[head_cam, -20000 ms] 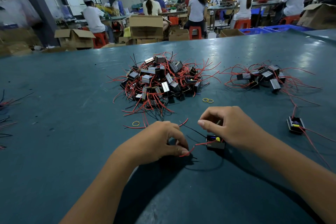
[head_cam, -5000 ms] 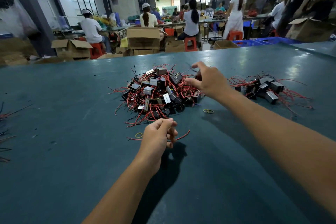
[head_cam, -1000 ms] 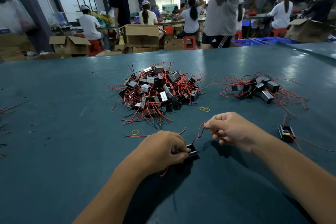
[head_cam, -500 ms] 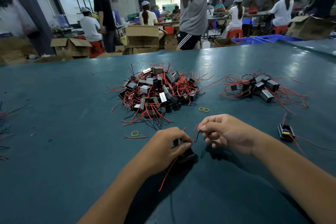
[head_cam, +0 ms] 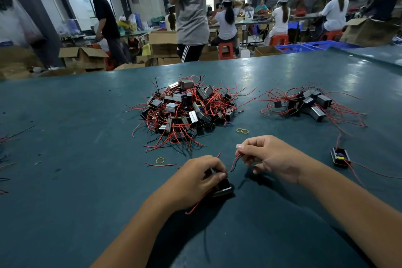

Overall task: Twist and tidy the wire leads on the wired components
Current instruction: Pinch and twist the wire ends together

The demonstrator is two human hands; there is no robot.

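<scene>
Two bare forearms come up from the lower edge of the view, and no sleeve, cuff or glove shows on either one as far back as the frame reaches. The left hand point(head_cam: 195, 178) is bare, with no ring, watch or band at its wrist. The right hand point(head_cam: 269, 156) is bare as well, its wrist just behind it equally unadorned. On the right hand the fingernails toward the front are short, rounded and unpainted, with a pale natural sheen; one such nail also shows at the tip of a left finger. Nothing else of the person's body or clothing shows.
</scene>
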